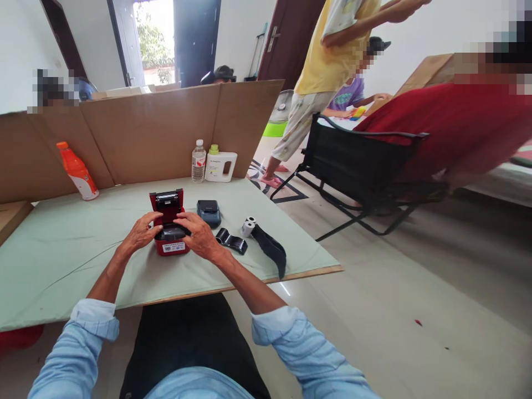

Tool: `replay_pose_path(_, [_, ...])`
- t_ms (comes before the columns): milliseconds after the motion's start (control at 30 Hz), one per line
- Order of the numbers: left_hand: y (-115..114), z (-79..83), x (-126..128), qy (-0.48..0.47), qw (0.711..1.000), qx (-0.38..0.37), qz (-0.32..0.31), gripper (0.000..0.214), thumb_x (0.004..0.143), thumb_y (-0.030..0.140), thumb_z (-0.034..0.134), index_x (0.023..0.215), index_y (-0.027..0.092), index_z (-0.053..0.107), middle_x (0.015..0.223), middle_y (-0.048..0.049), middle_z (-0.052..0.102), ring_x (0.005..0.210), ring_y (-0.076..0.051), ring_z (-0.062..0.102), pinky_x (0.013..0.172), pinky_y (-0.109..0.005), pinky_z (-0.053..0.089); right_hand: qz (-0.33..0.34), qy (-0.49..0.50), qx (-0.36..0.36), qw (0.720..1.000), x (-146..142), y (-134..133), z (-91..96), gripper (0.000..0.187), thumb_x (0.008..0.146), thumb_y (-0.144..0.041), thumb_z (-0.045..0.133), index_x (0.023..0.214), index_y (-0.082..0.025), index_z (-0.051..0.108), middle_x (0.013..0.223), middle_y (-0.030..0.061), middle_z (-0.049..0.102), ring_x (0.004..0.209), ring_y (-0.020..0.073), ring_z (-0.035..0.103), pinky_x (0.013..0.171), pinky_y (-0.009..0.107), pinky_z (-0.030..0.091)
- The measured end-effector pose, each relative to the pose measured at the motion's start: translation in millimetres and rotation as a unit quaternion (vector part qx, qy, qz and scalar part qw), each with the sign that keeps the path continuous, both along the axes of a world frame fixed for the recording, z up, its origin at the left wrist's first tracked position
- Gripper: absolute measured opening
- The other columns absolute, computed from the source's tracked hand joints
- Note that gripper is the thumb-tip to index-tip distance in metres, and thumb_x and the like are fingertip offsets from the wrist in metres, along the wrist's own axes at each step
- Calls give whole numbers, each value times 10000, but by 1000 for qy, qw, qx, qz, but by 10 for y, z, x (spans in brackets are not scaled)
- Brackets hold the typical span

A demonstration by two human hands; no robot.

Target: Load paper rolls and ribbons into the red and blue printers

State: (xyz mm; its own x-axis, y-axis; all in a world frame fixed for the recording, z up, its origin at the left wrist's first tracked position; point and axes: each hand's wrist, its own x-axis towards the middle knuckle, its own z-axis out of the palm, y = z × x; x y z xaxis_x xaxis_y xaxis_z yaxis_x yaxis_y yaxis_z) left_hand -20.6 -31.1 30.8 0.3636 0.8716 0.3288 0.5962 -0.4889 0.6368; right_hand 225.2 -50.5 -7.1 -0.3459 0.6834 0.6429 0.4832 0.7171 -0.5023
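A small red label printer (171, 247) stands on the table in front of me with its lid (167, 200) raised. A shiny black piece (172, 231), perhaps a roll, lies in its open bay between my hands. My left hand (143, 230) grips the printer's left edge, fingers bent and thumb at the bay. From the right, my right hand (197, 234) curls over the other edge, its fingers reaching into the bay. What the fingertips press on is partly hidden.
Right of the printer lie a dark blue device (209, 213), a black strip (231, 241), small white rolls (248, 227) and a long black strip (270, 249). Bottles (78, 172) stand before the cardboard screen (149, 138). A folding chair (357, 160) and several people are nearby.
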Motion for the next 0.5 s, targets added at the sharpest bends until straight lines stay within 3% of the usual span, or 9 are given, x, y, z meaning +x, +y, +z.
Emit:
replay_pose_path(200, [19, 3, 3, 10, 1000, -3, 5, 442, 839, 224, 634, 1264, 248, 756, 1376, -97, 717, 1206, -288, 685, 897, -411, 626, 14, -79, -62, 995, -28, 242, 186, 381, 873, -83, 592, 1104, -265, 833, 1089, 56, 809, 1046, 265, 725, 977, 414, 582])
replay_pose_path(300, [37, 27, 31, 15, 1000, -11, 5, 476, 795, 186, 640, 1251, 244, 759, 1340, -90, 729, 1176, -291, 688, 915, -417, 613, 13, -69, -99, 993, -36, 359, 314, 409, 835, -50, 579, 1058, -260, 850, 1036, 33, 830, 959, 242, 749, 896, 351, 578])
replay_pose_path(500, [18, 157, 136, 5, 1000, -15, 20, 276, 808, 305, 685, 1041, 193, 781, 943, -33, 765, 843, -228, 660, 778, -350, 566, 79, 19, -156, 984, -33, 486, 656, 279, 857, -139, 585, 942, -181, 847, 760, -4, 759, 713, 166, 662, 691, 257, 491])
